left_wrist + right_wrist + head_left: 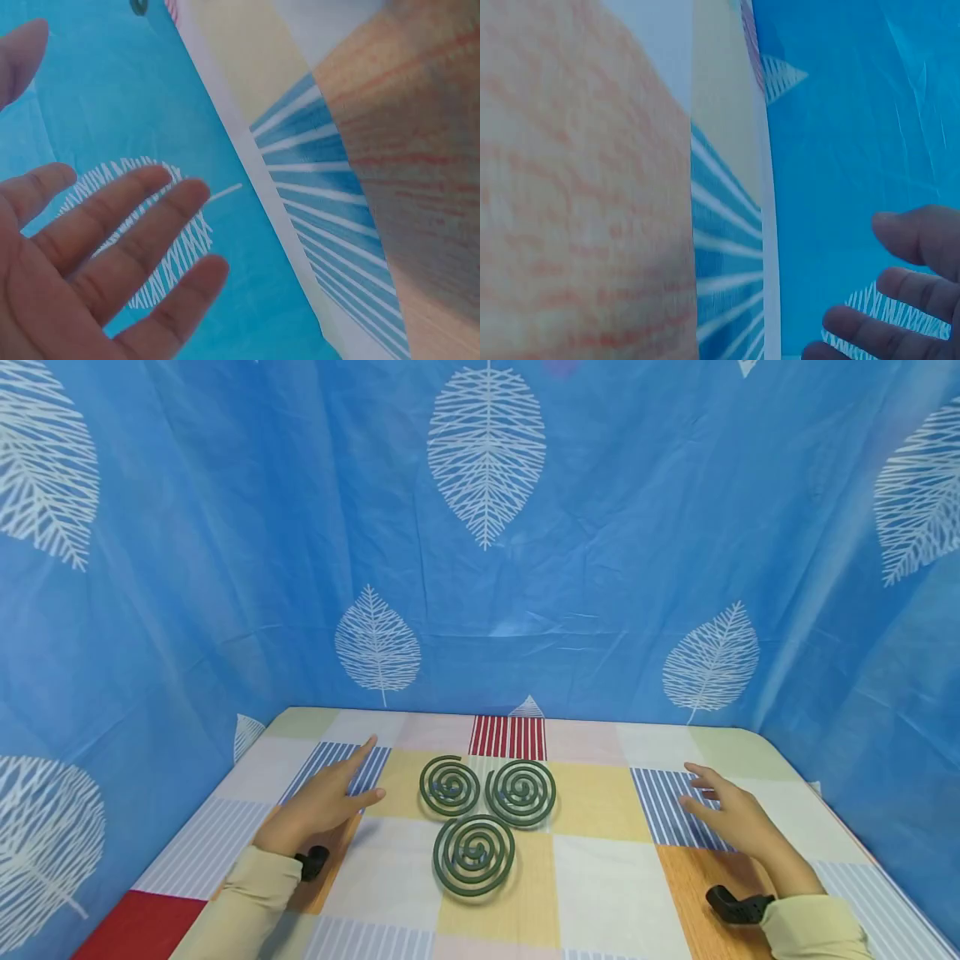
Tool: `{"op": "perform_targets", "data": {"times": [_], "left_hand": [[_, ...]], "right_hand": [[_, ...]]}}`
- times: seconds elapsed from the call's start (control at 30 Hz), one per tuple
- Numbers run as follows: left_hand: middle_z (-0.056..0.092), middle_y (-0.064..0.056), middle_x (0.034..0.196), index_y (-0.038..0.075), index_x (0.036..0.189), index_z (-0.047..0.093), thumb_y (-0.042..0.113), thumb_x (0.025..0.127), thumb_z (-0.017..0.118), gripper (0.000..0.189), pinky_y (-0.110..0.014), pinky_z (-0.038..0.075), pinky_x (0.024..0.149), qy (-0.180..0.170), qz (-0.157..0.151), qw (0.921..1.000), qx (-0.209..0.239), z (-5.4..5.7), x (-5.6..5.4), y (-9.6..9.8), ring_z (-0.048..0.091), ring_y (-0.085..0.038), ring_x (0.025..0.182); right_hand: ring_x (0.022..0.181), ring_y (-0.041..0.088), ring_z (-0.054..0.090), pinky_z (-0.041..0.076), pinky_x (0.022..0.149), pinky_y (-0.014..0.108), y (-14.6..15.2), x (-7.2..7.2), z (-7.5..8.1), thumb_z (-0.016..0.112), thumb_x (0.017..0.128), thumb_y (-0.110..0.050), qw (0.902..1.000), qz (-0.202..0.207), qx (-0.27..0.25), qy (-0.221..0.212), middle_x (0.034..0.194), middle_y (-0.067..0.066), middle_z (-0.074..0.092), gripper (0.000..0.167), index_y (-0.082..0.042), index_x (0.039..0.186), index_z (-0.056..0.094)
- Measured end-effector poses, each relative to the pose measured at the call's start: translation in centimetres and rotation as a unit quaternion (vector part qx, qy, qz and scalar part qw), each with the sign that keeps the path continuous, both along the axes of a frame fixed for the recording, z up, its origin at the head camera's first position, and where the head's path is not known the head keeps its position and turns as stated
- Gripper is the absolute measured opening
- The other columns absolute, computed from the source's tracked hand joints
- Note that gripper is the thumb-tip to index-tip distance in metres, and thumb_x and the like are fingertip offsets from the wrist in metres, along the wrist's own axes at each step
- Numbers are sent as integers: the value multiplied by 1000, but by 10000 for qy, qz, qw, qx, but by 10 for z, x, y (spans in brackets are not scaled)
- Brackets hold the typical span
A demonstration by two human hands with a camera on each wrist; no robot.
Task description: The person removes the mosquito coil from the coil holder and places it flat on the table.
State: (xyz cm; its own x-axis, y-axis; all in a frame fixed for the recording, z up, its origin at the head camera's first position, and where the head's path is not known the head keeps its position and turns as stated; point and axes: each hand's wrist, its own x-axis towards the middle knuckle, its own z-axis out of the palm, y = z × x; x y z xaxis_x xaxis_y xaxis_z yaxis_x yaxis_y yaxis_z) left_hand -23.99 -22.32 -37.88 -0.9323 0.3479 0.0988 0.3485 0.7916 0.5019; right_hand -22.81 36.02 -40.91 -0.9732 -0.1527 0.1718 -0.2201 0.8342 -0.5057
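Three dark green mosquito coils lie flat on the patchwork tablecloth in the head view. One coil is at the back left, another coil at the back right, and a third coil in front of them. To their left my left hand hovers with fingers extended, holding nothing; its spread fingers show in the left wrist view. Well to the right of the coils is my right hand, its fingers loosely bent around nothing. Neither hand touches a coil.
The tablecloth has white, yellow, striped and wood-patterned squares. Blue curtains with white leaf prints stand behind the table and at both sides. Each wrist wears a black device, one on the left wrist and one on the right wrist.
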Motion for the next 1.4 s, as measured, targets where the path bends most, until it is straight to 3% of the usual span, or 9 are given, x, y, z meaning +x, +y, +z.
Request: {"op": "perform_targets", "data": {"times": [0.27, 0.37, 0.5, 0.57, 0.63, 0.83, 1.13, 1.27, 1.4], "left_hand": [[59, -34, 148, -4, 166, 35, 28, 107, 71, 76, -70, 50, 105, 19, -266, 9976, 631, -2, 7, 5, 61, -52, 133], [61, -32, 147, -4, 165, 38, 25, 108, 70, 71, -69, 50, 105, 46, -399, 9948, 935, -4, 9, 7, 64, -49, 129], [62, -29, 147, -1, 164, 41, 23, 110, 67, 65, -67, 49, 108, 70, -597, 9889, 1362, -7, 11, 10, 67, -44, 127], [63, -28, 146, -1, 163, 43, 20, 110, 67, 62, -65, 50, 108, 110, -734, 9843, 1600, -8, 12, 13, 68, -42, 126], [66, -26, 143, -1, 162, 46, 17, 110, 67, 59, -59, 54, 106, 163, -807, 9808, 1765, -9, 13, 15, 70, -39, 123], [68, -24, 141, -1, 159, 49, 15, 110, 66, 55, -39, 57, 103, -43, -939, 9739, 2068, -10, 17, 22, 71, -32, 120], [70, -23, 138, -6, 157, 50, 12, 110, 65, 53, -33, 57, 101, -261, -1281, 9633, 2343, -16, 17, 30, 69, -42, 121], [70, -22, 139, -4, 158, 49, 14, 110, 66, 54, -31, 56, 100, -434, -1360, 9617, 2340, -19, 18, 32, 67, -44, 123], [69, -25, 139, -4, 159, 46, 15, 109, 66, 57, -30, 54, 94, -716, -1513, 9555, 2429, -20, 20, 32, 66, -43, 122]], "right_hand": [[121, 59, 62, 60, 88, 63, -19, 6, 3, 64, 110, -14, 9947, 674, -759, -153, 138, 40, 60, 55, 12, 155, 45], [119, 51, 65, 62, 88, 50, -25, 5, 3, 63, 111, -12, 9894, 984, -1058, -142, 137, 37, 62, 51, 13, 153, 47], [116, 19, 69, 59, 86, 28, -33, 4, 1, 59, 111, -6, 9782, 1406, -1526, -67, 135, 34, 64, 46, 15, 150, 49], [112, 5, 67, 58, 85, 24, -36, 4, 0, 58, 111, -3, 9708, 1572, -1812, -42, 133, 31, 66, 44, 17, 149, 49], [111, -2, 65, 59, 85, 24, -39, 4, 0, 57, 111, -1, 9631, 1717, -2074, -65, 131, 18, 70, 42, 18, 148, 49], [113, 6, 69, 60, 89, 25, -51, 7, 5, 57, 111, -3, 9449, 1876, -2636, -495, 127, -15, 70, 45, 19, 149, 46], [115, 10, 70, 59, 92, 25, -61, 8, 5, 61, 109, -3, 9257, 2024, -3043, -978, 130, 3, 72, 44, 13, 148, 52], [115, 11, 70, 59, 93, 26, -64, 7, 2, 62, 108, 0, 9145, 2331, -3119, -1096, 130, 3, 73, 39, -5, 147, 62], [117, 15, 71, 59, 96, 26, -68, 5, 1, 60, 108, 1, 8931, 2764, -3217, -1499, 131, 4, 72, 45, -26, 143, 65]]}}
